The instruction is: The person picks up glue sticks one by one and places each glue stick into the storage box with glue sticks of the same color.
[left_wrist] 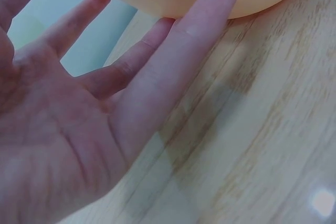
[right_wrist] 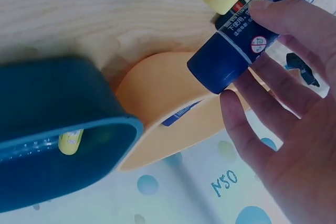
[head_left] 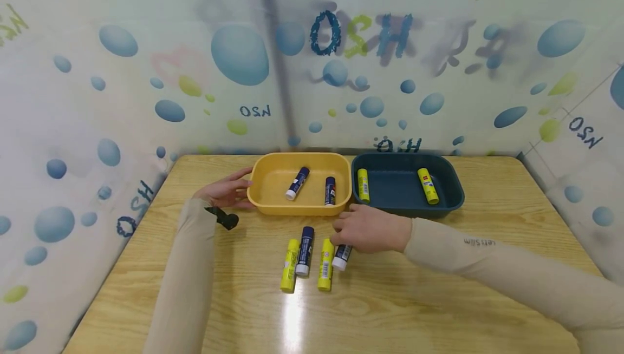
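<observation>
Pinching a navy cylindrical glue stick with a white end (head_left: 343, 256) between thumb and fingers, the right hand (head_left: 369, 228) is near the dark-blue plastic tray (head_left: 429, 212), just beside a yellow cylindrical glue stick (head_left: 325, 268) on the wooden table (head_left: 414, 294). The left hand (head_left: 227, 190) — fingers spread apart — touches the left end of the rounded yellow-orange plastic tray (head_left: 299, 210).

One tray (head_left: 268, 186) is orange-yellow, another tray (head_left: 394, 187) dark teal, the tubes (head_left: 305, 249) yellow or navy-and-white, the tabletop (head_left: 414, 302) tan wood grain.
</observation>
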{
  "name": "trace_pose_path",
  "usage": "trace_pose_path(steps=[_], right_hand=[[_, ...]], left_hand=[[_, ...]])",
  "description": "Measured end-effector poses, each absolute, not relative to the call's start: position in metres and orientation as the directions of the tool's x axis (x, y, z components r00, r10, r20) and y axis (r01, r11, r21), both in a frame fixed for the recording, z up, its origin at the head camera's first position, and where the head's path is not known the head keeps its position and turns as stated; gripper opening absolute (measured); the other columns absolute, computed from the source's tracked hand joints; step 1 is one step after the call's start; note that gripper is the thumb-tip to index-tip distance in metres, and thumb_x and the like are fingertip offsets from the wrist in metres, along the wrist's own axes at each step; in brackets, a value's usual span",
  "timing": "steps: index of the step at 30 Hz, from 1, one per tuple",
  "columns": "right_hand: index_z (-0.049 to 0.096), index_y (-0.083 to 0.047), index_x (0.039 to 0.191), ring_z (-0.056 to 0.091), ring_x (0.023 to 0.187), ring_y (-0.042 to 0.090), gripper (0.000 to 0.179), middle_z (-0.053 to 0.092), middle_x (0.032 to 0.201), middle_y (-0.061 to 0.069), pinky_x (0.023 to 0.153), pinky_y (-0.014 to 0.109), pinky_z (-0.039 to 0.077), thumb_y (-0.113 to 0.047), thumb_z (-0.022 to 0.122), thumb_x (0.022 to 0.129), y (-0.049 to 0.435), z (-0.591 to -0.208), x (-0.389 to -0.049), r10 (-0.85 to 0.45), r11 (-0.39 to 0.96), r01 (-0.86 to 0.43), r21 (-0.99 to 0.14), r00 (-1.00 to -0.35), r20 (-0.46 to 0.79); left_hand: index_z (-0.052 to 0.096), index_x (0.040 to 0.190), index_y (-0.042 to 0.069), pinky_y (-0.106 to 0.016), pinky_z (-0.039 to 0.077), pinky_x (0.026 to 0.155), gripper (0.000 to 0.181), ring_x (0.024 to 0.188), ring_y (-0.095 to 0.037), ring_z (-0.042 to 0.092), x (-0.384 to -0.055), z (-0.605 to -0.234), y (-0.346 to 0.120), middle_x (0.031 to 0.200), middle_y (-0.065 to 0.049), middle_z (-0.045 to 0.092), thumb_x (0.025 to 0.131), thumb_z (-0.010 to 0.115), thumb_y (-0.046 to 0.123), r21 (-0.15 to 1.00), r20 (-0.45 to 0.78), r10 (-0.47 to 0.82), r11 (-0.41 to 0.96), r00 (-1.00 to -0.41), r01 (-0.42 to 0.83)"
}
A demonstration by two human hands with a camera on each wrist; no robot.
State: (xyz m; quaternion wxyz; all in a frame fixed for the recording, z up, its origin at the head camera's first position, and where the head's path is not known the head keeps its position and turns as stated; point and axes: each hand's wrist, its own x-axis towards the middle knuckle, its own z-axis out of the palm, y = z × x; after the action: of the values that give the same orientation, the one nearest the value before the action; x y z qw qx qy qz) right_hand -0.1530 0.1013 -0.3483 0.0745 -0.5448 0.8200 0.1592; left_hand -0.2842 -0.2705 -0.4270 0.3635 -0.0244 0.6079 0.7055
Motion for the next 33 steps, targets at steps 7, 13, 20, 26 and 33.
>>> trace_pose_path(steps=[7,13,20,26,33], right_hand=[[0.068,-0.025,0.111,0.057,0.094,0.014,0.025,0.065,0.107,-0.003,0.087,0.033,0.048,-0.018,0.072,0.089,0.102,-0.343,-0.164,-0.87,0.356,-0.912,0.204,-0.403,-0.286],[0.069,-0.023,0.114,0.058,0.096,0.018,0.028,0.065,0.109,-0.001,0.089,0.037,0.049,-0.016,0.073,0.088,0.1,-0.333,-0.176,-0.848,0.407,-0.895,0.185,-0.445,-0.288],[0.068,-0.022,0.12,0.057,0.098,0.02,0.033,0.065,0.111,0.001,0.09,0.038,0.048,-0.012,0.07,0.089,0.098,-0.329,-0.194,-0.809,0.469,-0.863,0.187,-0.505,-0.3],[0.069,-0.023,0.118,0.056,0.093,0.019,0.03,0.066,0.11,0.001,0.084,0.034,0.049,-0.014,0.07,0.09,0.091,-0.326,-0.208,-0.787,0.48,-0.842,0.246,-0.538,-0.303],[0.069,-0.023,0.121,0.057,0.102,0.021,0.036,0.064,0.116,0.003,0.09,0.039,0.049,-0.01,0.072,0.087,0.087,-0.323,-0.222,-0.78,0.499,-0.823,0.271,-0.563,-0.274]], left_hand=[[0.01,0.156,0.028,-0.054,0.041,0.101,0.067,0.114,-0.028,0.05,-0.285,-0.426,-0.271,0.15,-0.017,0.022,0.103,0.047,0.012,0.828,-0.491,0.474,-0.006,-0.731,-0.56],[0.009,0.157,0.027,-0.054,0.041,0.101,0.066,0.117,-0.03,0.048,-0.285,-0.427,-0.272,0.15,-0.019,0.021,0.103,0.044,0.012,0.833,-0.486,0.484,0.003,-0.728,-0.554],[0.01,0.156,0.027,-0.053,0.042,0.1,0.066,0.115,-0.027,0.049,-0.285,-0.427,-0.271,0.148,-0.016,0.025,0.103,0.045,0.012,0.833,-0.486,0.478,0.0,-0.731,-0.554],[0.014,0.156,0.027,-0.052,0.046,0.096,0.064,0.115,-0.028,0.051,-0.286,-0.427,-0.271,0.148,-0.015,0.027,0.103,0.046,0.011,0.83,-0.49,0.47,-0.007,-0.734,-0.558],[0.01,0.156,0.026,-0.053,0.044,0.098,0.065,0.116,-0.029,0.049,-0.285,-0.427,-0.272,0.148,-0.017,0.025,0.103,0.044,0.011,0.833,-0.481,0.489,-0.004,-0.728,-0.553]])
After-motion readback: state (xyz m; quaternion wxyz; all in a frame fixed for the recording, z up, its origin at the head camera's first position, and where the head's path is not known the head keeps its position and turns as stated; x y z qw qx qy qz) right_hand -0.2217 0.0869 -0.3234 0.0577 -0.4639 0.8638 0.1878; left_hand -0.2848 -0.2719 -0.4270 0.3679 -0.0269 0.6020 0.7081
